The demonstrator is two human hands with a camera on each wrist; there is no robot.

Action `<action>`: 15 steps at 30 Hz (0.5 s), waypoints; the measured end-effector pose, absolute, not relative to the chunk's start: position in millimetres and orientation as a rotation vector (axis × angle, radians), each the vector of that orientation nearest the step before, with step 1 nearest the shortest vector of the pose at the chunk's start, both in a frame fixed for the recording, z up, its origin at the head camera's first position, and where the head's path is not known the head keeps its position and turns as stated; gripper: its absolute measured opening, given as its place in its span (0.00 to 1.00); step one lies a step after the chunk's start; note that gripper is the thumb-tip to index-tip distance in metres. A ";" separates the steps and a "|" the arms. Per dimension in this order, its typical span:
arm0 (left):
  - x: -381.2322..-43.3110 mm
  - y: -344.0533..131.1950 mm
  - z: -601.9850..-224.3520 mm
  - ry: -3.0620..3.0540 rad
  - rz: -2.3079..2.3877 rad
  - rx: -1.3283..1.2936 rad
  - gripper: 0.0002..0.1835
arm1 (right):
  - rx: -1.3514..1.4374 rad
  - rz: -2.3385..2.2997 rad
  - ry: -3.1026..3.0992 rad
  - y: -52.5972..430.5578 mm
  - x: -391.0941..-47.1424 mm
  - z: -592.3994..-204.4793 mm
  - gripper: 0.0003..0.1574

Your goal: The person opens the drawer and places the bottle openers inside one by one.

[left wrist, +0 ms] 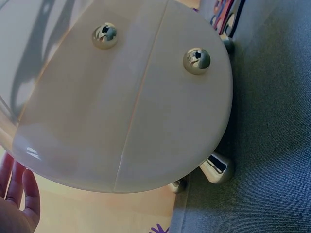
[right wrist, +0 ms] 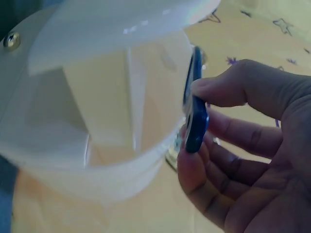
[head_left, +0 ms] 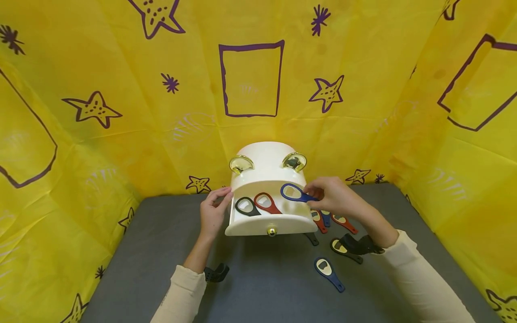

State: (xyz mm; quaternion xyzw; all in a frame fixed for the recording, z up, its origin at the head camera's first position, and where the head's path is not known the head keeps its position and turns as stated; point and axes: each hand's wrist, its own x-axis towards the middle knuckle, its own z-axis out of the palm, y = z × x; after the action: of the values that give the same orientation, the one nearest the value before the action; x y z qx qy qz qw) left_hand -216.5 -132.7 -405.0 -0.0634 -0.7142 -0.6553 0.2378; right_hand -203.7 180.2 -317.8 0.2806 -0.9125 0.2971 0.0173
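A white cabinet (head_left: 264,157) with rounded top stands on the table, its upper drawer (head_left: 258,225) pulled out. A black bottle opener (head_left: 237,206) and a red bottle opener (head_left: 276,209) lie in the drawer. My right hand (head_left: 337,196) pinches a blue bottle opener (head_left: 305,197) by its handle, its ring end over the drawer's right part. In the right wrist view, thumb and fingers hold that opener (right wrist: 196,127) beside the cabinet. My left hand (head_left: 212,212) rests its fingertips at the cabinet's left side; its fingers look fairly straight in the left wrist view.
Several bottle openers lie right of the cabinet, including a red one (head_left: 344,223), a black one (head_left: 355,257) and a blue one (head_left: 334,281). Gold round knobs and feet (left wrist: 217,168) stick out from the cabinet. A yellow patterned cloth (head_left: 194,148) hangs behind the grey table (head_left: 258,282).
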 end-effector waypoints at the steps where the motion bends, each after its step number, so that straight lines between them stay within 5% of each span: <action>1: -216.6 -132.6 -405.1 -1.953 -1.798 -0.175 0.11 | 0.868 0.906 -2.843 177.0 -204.3 -317.7 0.13; 15: -217.5 -132.0 -406.2 -1.937 -1.809 -0.182 0.11 | 0.771 0.765 -2.948 144.0 -213.4 -326.3 0.05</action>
State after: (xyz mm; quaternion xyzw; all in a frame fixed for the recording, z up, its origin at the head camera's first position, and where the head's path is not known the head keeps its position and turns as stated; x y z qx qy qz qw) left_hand -217.5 -132.0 -406.2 -0.0667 -0.7079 -0.6609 0.2402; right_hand -213.4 144.0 -326.3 0.2453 -0.9384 0.2433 -0.0002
